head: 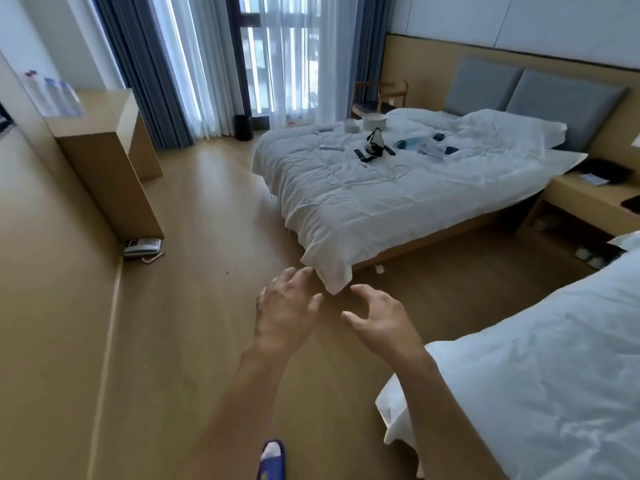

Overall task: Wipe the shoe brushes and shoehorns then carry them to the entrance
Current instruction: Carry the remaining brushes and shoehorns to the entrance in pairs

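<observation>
White bedding on the far bed (pixel 363 202) carries small dark items near its middle, too small to name as brushes or shoehorns. Left hand (pixel 284 306) and right hand (pixel 381 320) hover apart, fingers spread, holding nothing; wiping and carrying seem not yet begun.

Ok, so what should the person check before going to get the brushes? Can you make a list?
1. Left hand free: ok, open, holds nothing.
2. Right hand free: ok, open, holds nothing.
3. Brushes and shoehorns found: cannot tell, none plainly visible.
4. Wiping cloth ready: cannot tell, none seen.
5. Floor ahead walkable: ok, but a phone lies by the wall.
6. Far bed: small items lie there, too small to identify.
</observation>
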A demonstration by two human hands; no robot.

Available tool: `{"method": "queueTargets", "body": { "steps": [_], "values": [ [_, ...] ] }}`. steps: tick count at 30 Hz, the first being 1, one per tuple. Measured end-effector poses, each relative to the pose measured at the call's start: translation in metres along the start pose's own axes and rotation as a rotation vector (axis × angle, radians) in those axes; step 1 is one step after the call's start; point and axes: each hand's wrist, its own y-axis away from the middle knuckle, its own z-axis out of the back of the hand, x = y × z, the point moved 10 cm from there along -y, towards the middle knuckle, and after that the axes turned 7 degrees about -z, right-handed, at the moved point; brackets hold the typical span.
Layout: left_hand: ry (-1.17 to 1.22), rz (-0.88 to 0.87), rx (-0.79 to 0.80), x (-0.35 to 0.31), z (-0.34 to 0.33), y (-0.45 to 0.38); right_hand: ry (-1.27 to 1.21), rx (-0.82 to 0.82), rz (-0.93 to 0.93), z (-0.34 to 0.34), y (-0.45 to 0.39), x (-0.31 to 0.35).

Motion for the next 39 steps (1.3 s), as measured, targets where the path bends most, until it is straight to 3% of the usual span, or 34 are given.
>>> {"method": "queueTargets", "body": {
  "steps": [13,22,29,39],
  "values": [
    [0.068,-0.342,0.231,-0.050,-0.074,-0.271,-0.022,-0.222,-0.303,0.074,-0.205,-0.024],
    [0.135,-0.435,0.421,-0.094,-0.149,-0.379,-0.039,-0.299,-0.498,0.105,-0.290,-0.078],
    [0.100,-0.520,0.449,-0.150,-0.209,-0.467,-0.082,-0.342,-0.531,0.151,-0.381,-0.128],
    [0.053,-0.516,0.360,-0.266,-0.276,-0.634,-0.090,-0.317,-0.480,0.270,-0.549,-0.194]
  ]
}}
